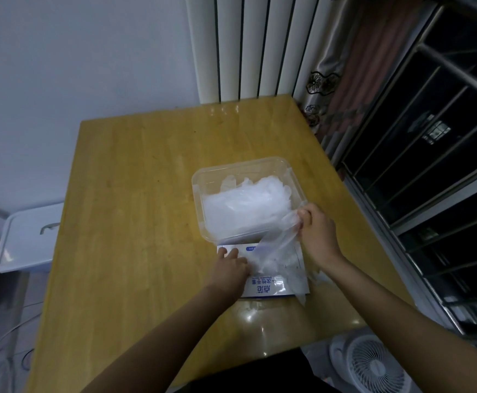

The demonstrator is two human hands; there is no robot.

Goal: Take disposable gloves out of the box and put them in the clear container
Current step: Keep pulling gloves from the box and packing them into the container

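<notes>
Glove (pixel 277 245) in right hand (pixel 315 231) pinch grip, tail over box (pixel 265 290) under flat left hand (pixel 230 266)

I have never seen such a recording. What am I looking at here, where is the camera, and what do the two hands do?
There is no machine here. A person works with bare hands, and one camera worn on the head looks down at them, so the arms enter from the bottom edge. On the wooden table stands a clear container with a pile of gloves inside. Nearer to the person lies a flat white and blue box. The left hand rests on the box. The right hand pinches one thin clear glove, which stretches from the box up to that hand, beside the container.
</notes>
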